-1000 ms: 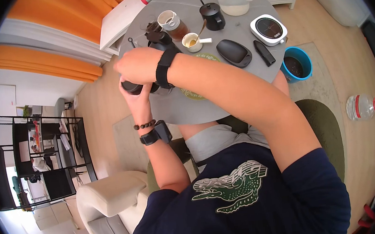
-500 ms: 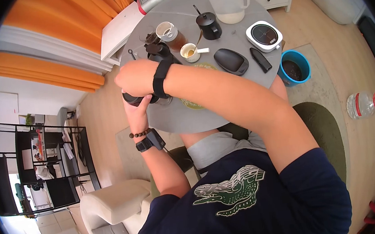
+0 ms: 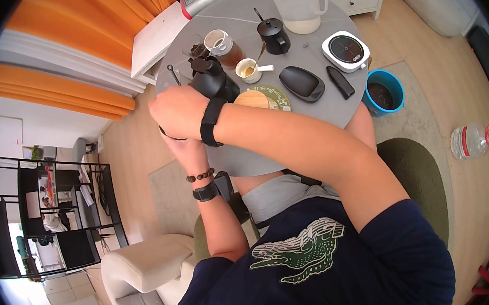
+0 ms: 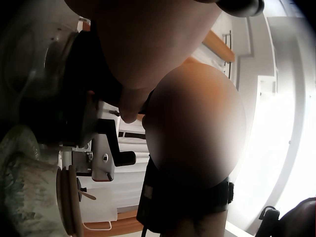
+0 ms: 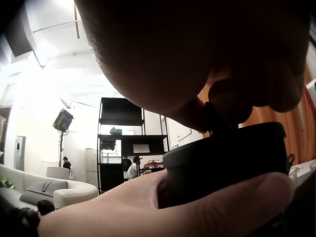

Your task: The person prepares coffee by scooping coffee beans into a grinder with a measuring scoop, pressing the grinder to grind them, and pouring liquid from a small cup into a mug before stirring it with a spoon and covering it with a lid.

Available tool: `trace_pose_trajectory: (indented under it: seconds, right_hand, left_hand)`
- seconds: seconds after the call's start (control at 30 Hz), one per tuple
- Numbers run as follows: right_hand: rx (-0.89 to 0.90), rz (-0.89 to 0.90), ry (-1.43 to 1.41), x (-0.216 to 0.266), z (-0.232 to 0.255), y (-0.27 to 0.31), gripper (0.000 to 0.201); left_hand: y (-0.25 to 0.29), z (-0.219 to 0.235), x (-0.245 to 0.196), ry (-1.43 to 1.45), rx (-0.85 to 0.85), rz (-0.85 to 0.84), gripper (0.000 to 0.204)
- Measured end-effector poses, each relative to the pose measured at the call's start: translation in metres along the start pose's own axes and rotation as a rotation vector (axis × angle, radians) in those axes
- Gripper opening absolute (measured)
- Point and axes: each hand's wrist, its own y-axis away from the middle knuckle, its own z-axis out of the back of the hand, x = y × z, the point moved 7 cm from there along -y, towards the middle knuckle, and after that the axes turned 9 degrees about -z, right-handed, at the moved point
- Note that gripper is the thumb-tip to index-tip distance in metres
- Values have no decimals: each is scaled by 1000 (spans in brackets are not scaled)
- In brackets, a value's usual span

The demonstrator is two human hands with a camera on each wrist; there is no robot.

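Note:
My left hand wraps round a squat black cylinder from below, its thumb lying along the side. Over the top, my right hand has its fingers curled at a small black knob on the cylinder. In the head view the right hand hides most of the cylinder. Close beyond the hands stands a black pot. To the right of it, a round wooden disc lies on a green printed mat.
On the grey table stand a glass jar with brown liquid, a white handled cup, a small black kettle, a clear pitcher, a black dish and a white scale. A blue bucket is beside the table.
Both hands have shifted slightly down and turned. The right hand now covers the cylinder's top, and the wooden disc and more of the black pot have come into sight.

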Motion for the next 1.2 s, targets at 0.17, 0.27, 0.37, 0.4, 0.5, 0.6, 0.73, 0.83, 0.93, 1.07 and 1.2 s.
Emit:
trace_pose_trajectory:
  seconds: [0.17,0.27,0.37,0.4,0.5,0.6,0.73,0.83,0.93,1.07,1.2]
  right_hand:
    - [-56,-50,-10,0,-3,3,16]
    - [-1,-39,-4,-3,3,4,18]
    - [132,28,16,-11,5,-1,20]
    - [173,52,17,-13,3,-3,23]
    - [247,99,16,-15,0,-12,32]
    - [322,142,9,-13,-2,-15,35]
    - [347,114,49,-14,-1,-15,33]
    - [253,74,95,-11,2,-11,25]
    - [189,51,122,-3,13,-3,21]
    - [137,22,56,-1,11,2,21]
    - [68,0,22,4,9,4,20]
  left_hand:
    - [0,2,4,-20,-41,-35,66]
    - [0,10,9,-52,-12,9,74]
    - [1,13,1,142,66,112,79]
    - [-2,15,2,176,137,155,81]
    - [-12,20,5,252,240,191,84]
    - [-23,22,15,368,357,183,95]
    - [-26,21,17,340,377,201,89]
    - [-22,17,15,263,329,202,88]
    - [-15,11,2,161,235,153,70]
    - [-7,4,-8,147,152,113,69]
    - [-4,8,-4,-11,66,26,76]
